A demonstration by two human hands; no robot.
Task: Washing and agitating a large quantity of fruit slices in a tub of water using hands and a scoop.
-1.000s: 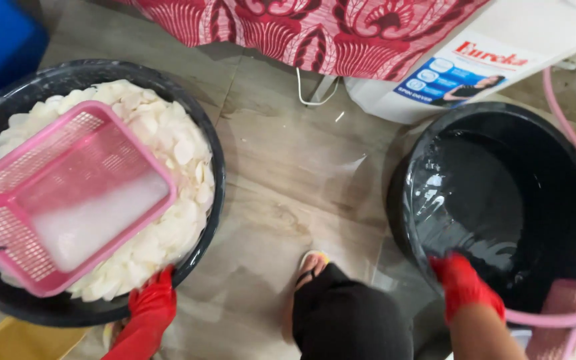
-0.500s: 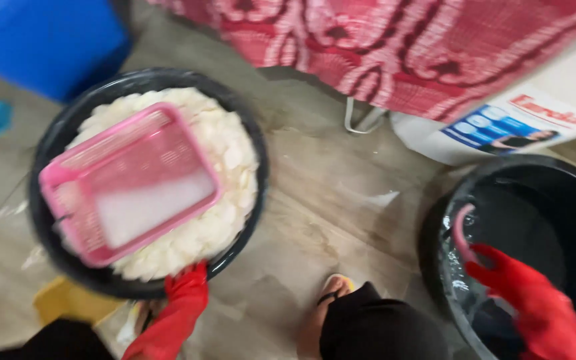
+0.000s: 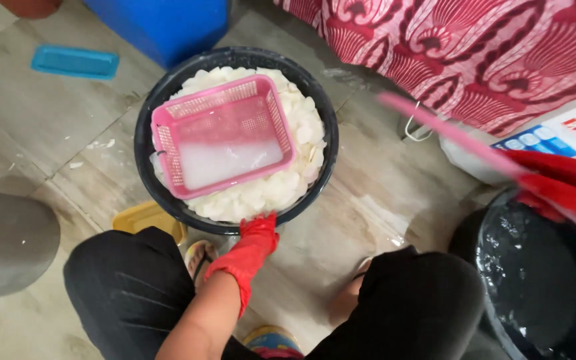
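Left hand (image 3: pixel 256 235) on tub (image 3: pixel 143 140) rim, seemingly.

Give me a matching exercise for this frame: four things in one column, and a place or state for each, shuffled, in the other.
Things:
1. pink basket
2. left hand
3. blue tray
4. right hand

Places or states:
A. flat on the floor, upper left
B. gripping the near rim of the black tub
C. resting on the white slices in the tub
D. holding a pink hose over the other tub

Pairs: 1-C, 2-B, 3-A, 4-D
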